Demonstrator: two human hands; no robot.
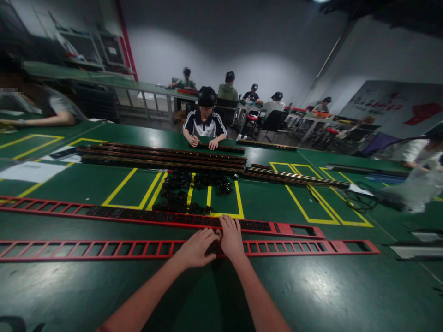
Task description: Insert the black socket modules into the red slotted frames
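Two long red slotted frames lie across the green table, one behind the other. Black square socket-like pieces (166, 216) fill much of the far red frame (301, 230). The near red frame (138, 249) has bare slots where it shows. My right hand (231, 235) closes over the far frame, its fingers bent across the top and its thumb toward me. My left hand (195, 247) reaches over the near frame, fingers curled against my right thumb. Whatever sits between the fingertips is too dark and covered to name. Behind the frames lies a loose heap of small black parts (176, 189).
Long dark rails (166, 157) are stacked beyond the heap. Across the table a person (205, 120) works with a thin tool. White papers (34, 170) lie at left, and a clear plastic bag (411, 189) at right. Yellow tape (238, 198) marks rectangles on the tabletop.
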